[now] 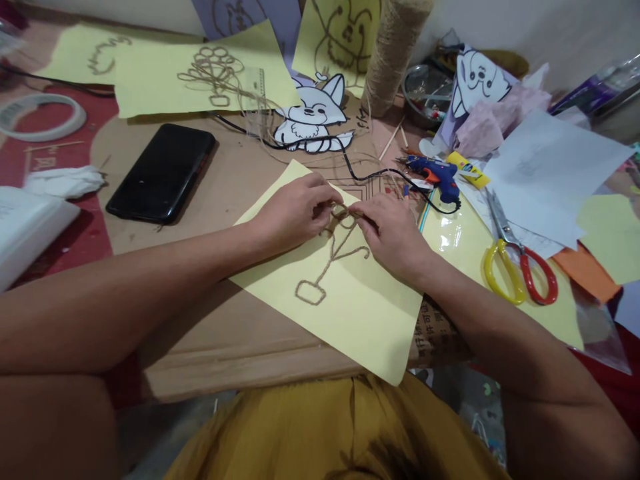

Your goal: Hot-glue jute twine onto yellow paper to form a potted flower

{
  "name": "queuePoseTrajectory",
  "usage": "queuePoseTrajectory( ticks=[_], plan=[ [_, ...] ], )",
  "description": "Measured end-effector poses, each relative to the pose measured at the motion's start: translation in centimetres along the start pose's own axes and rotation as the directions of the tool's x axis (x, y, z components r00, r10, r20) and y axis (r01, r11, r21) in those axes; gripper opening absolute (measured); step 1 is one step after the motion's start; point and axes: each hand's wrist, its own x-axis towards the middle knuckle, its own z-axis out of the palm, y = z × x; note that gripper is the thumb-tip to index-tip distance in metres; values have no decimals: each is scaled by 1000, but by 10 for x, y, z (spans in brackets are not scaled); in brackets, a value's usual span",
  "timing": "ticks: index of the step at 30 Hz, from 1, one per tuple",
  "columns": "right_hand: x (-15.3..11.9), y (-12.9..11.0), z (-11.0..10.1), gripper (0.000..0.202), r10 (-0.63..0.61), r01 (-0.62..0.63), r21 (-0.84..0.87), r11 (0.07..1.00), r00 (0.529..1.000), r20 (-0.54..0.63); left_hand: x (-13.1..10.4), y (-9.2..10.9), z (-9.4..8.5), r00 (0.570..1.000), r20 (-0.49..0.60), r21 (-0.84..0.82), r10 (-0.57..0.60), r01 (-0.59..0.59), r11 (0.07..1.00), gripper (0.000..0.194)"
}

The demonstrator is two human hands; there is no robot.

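A sheet of yellow paper [373,320] lies at an angle in front of me, bearing a figure of brown twine [311,293] with a boxy base, a stem and curling branches. Both hands meet over the upper part of that figure. My left hand [299,208] is closed, thumb and fingertips pinching the looped twine. From the other side my right hand [393,230] pinches the same twine between thumb and forefinger. The fingertips partly cover the top loops. A thin strand runs from near the hands up toward the twine spool [395,53].
A black phone [161,173] lies left of the paper. To the right are scissors [517,250] with yellow and red handles and a blue glue gun [435,175] with its black cord. A fox cutout [314,117] and another twine-decorated sheet [150,83] lie behind; a tape roll [75,120] sits far left.
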Motion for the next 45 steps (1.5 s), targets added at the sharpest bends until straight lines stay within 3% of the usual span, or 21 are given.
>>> queuePoseTrajectory(
  ticks=[25, 33, 38, 45],
  plan=[
    [11, -5, -1, 23, 19, -17, -38, 999, 999, 49, 1, -4, 3, 999, 19, -8, 42, -41, 999, 30],
    [6, 0, -2, 23, 54, -53, 30, 998, 998, -13, 0, 1, 0, 998, 22, -13, -60, 60, 998, 36],
    [8, -3, -4, 15, 66, -66, 47, 997, 998, 0, -2, -1, 1, 1000, 7, -7, 28, -28, 1000, 39],
    [13, -7, -8, 13, 80, -77, 104, 992, 997, -20, 1, -2, 3, 994, 65, -5, 84, -83, 997, 40]
  ],
)
